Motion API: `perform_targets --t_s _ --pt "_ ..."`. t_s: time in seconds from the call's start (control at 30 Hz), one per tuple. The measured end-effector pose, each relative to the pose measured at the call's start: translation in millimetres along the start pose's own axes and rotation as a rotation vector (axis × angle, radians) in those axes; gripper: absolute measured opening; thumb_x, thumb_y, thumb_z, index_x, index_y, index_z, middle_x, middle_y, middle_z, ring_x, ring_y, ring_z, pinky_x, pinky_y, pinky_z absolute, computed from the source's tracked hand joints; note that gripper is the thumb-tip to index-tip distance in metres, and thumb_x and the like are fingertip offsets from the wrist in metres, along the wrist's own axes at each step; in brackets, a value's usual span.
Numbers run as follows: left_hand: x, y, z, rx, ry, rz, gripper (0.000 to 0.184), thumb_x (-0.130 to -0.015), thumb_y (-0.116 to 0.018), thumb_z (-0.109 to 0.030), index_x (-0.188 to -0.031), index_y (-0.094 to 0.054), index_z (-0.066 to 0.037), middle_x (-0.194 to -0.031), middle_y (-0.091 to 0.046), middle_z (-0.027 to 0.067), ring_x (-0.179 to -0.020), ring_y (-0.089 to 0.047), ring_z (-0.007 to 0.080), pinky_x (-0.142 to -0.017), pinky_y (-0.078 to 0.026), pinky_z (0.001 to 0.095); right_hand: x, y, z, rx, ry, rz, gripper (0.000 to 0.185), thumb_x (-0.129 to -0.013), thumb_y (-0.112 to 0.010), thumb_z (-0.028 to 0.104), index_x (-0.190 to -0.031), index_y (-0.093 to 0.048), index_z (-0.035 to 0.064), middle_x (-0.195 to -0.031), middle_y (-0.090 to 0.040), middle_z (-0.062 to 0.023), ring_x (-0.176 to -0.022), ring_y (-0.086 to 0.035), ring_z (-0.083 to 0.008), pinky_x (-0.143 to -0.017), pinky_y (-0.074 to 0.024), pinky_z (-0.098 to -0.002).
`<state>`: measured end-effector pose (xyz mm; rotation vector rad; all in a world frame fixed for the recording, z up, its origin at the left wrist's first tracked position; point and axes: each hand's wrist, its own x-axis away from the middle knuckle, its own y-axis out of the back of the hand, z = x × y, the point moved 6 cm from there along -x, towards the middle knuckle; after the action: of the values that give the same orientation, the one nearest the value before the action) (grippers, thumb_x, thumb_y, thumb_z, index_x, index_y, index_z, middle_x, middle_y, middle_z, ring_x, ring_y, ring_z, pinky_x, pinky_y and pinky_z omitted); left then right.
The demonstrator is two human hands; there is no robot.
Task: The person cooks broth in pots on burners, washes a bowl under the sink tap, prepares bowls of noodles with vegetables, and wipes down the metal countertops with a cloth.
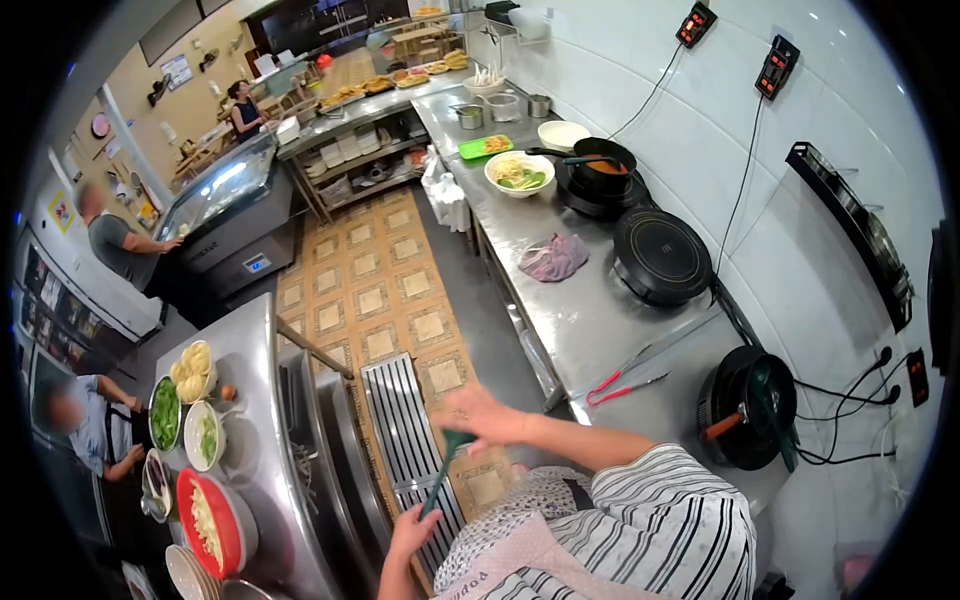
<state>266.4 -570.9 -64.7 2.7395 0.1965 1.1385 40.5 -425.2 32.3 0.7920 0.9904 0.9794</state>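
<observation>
My left hand (pixel 408 532) is closed round the handle of a dark green cooking utensil (pixel 441 475), held above the floor drain grate. The utensil looks like a spatula or ladle, but its exact kind is unclear. My right hand (pixel 482 416) is at the utensil's upper, wider end, and its fingers are blurred by motion. Whether they grip that end or only touch it cannot be told. On the steel counter to the right lie red-handled tongs (pixel 618 378). Behind them is a black pan (pixel 748 408) with another dark green utensil in it.
A round induction cooker (pixel 662 255), a purple bag (pixel 555 258), a vegetable bowl (pixel 520 174) and a pot of orange liquid (pixel 606 165) stand along the right counter. The left table (pixel 262 400) bears several food bowls, including a red one (pixel 240 520). Two people stand at left.
</observation>
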Motion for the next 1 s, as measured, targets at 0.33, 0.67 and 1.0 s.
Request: perform_targets --t_s 0.33,0.67,1.0 --pt "-75.4 50.7 -129.1 0.535 -0.16 -0.169 0.012 -0.088 -0.057 -0.015 -0.087 -0.047 -0.008 -0.06 -0.047 -0.0018 -0.041 -0.044 0.007 -0.036 -0.032 0.0207 81.5 -1.3 -338.7 0.137 -1.025 0.022 0.05 -0.077 -0.061 0.046 -0.102 -0.062 0.0021 -0.103 -0.06 -0.0216 -0.099 -0.056 -0.0355 -0.082 -0.0445 -0.0435" --pt "-229.7 116.9 -226.0 0.292 -0.228 -0.12 0.019 -0.087 -0.06 -0.022 -0.085 -0.048 -0.008 -0.058 -0.043 -0.0034 -0.042 -0.038 0.005 -0.038 -0.029 0.0229 43.3 32.2 -468.9 0.456 -1.528 -0.042 0.081 -0.069 -0.061 0.06 -0.133 -0.039 0.0148 -0.143 -0.024 -0.0185 -0.125 -0.026 -0.0453 -0.098 -0.0246 -0.0594" --pt "-359.2 139.3 -362.7 -0.377 -0.473 -0.082 0.028 -0.087 -0.056 -0.028 -0.094 -0.051 -0.001 -0.069 -0.058 0.0184 -0.063 -0.059 0.0348 -0.056 -0.044 0.0411 43.1 20.2 -504.6 -0.957 -1.393 -1.199 0.022 -0.086 -0.05 0.028 -0.09 -0.053 0.0071 -0.069 -0.054 -0.0066 -0.051 -0.052 -0.0196 -0.043 -0.0418 -0.0305"
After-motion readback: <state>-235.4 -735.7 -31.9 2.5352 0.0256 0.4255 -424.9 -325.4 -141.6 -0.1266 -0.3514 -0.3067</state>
